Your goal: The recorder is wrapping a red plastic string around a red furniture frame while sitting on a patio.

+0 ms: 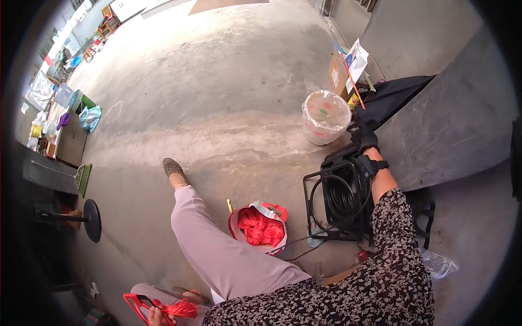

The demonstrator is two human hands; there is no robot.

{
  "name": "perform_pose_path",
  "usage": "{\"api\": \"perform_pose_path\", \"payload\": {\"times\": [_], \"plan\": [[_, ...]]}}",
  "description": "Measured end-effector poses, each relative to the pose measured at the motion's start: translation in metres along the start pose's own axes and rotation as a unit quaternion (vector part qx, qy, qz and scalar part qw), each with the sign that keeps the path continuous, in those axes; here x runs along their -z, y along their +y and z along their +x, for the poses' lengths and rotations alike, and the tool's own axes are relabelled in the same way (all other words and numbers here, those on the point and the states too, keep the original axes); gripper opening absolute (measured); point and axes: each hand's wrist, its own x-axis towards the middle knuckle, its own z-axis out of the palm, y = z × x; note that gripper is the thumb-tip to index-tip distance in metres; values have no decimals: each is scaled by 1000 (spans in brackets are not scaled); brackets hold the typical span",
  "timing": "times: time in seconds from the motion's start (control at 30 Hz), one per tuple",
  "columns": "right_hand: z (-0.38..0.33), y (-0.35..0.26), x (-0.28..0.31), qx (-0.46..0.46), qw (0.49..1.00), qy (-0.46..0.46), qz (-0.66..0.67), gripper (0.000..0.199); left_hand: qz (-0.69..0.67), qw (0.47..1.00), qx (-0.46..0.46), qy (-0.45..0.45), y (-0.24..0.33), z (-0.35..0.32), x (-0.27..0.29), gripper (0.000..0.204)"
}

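Observation:
At the lower left edge, my left hand point(156, 316) is closed around a red tassel of thread point(184, 308) and a red loop-shaped tool point(132, 302) that looks like scissors. Its grip is partly cut off by the frame. My right arm stretches forward on the right. A dark glove covers my right hand point(366, 138), and a black watch sits on the wrist. The hand is beside a plastic-lined bin point(326, 117), above a black rack with coiled cable point(342, 195). Its fingers blend into dark things and cannot be made out. A bag of red thread bundles point(261, 227) stands by my leg.
A cardboard box point(337, 73) with papers stands behind the bin, beside black cloth point(399, 95) against a grey panel point(451, 114). Clear plastic wrap point(437, 264) lies at lower right. On the left are a green broom point(83, 179), a round black base point(92, 220) and a cluttered table point(72, 138).

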Motion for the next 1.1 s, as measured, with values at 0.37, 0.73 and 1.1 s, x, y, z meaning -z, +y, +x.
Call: {"api": "perform_pose_path", "payload": {"times": [0.37, 0.73, 1.1], "plan": [[66, -50, 34, 403, 716, 81, -565, 45, 27, 999, 11, -16, 6, 29, -20, 14], [98, -47, 77, 165, 896, 292, -291, 40, 30, 999, 10, -41, 0, 43, -19, 10], [97, -58, 72, 442, 751, 83, -484, 33, 38, 999, 28, 1, -29, 73, 20, 12]]}}
